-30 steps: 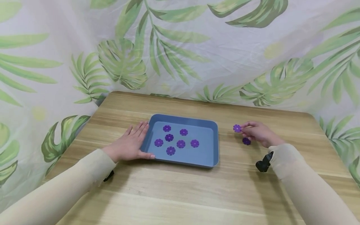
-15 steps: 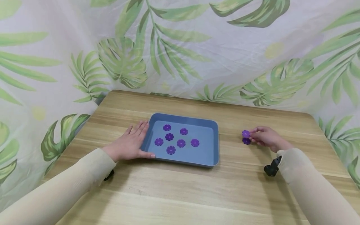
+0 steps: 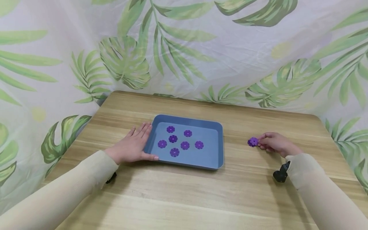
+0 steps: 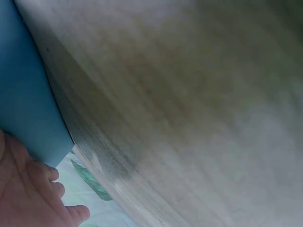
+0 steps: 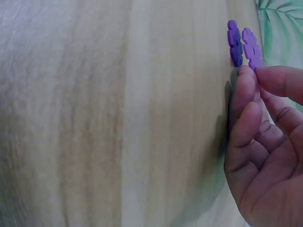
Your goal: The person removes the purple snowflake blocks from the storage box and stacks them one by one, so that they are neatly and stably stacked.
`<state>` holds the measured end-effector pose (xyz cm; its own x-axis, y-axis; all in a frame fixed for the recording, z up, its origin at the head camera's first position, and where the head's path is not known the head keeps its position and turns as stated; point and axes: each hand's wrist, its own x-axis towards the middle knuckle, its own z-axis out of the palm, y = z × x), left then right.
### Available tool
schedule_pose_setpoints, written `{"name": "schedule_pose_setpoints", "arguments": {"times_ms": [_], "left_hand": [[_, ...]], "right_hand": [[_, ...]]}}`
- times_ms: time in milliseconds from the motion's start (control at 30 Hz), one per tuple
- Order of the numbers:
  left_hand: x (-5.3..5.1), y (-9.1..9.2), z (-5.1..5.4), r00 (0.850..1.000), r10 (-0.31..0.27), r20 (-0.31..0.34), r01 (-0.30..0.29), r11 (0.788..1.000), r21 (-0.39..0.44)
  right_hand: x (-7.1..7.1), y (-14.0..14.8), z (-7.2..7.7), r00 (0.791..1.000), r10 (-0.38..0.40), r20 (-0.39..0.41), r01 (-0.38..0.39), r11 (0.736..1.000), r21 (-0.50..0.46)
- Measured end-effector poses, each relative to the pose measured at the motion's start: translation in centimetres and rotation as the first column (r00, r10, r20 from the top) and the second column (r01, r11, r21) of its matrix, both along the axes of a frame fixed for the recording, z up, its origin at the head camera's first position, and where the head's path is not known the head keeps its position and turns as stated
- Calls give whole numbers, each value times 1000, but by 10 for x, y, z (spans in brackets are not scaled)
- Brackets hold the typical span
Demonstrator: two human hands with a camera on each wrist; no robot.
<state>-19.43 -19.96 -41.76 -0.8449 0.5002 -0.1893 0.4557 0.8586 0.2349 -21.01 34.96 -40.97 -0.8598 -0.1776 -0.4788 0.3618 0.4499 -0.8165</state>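
Note:
Between thumb and fingertips my right hand [image 3: 275, 142] pinches a purple flower-shaped plastic disc [image 3: 254, 141], right of the tray. Just below it is a second, darker purple disc [image 5: 234, 43], mostly hidden by the held one in the head view. A narrow gap shows between the two in the right wrist view. My left hand [image 3: 132, 144] lies against the left side of a blue-grey rectangular tray [image 3: 219, 147], fingers straight, its thumb at the front rim. Several purple discs [image 3: 185, 145] of the same shape lie spread out flat inside the tray.
Everything stands on a light wooden table [image 3: 184, 198]. Behind it hangs a leaf-patterned cloth [image 3: 184, 48]. A black wrist device [image 3: 281, 174] hangs under the right sleeve, and part of another [image 3: 111, 178] shows under the left sleeve.
My right hand has moved right and slightly down with the held disc, bringing it over the darker disc on the table. The left hand stays at the tray.

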Motion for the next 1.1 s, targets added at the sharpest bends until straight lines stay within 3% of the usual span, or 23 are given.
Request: {"name": "schedule_pose_setpoints", "arguments": {"times_ms": [433, 667, 1100], "left_hand": [[1, 0, 0, 1000, 6, 17, -6, 1000, -6], [1, 0, 0, 1000, 7, 21, -7, 1000, -10], [1, 0, 0, 999, 8, 32, -8, 1000, 0]], "right_hand": [[0, -6, -2, 999, 30, -19, -28, 996, 88], [-3, -11, 1, 995, 76, -61, -64, 982, 179], [-2, -12, 2, 993, 98, -68, -78, 965, 252]]}}
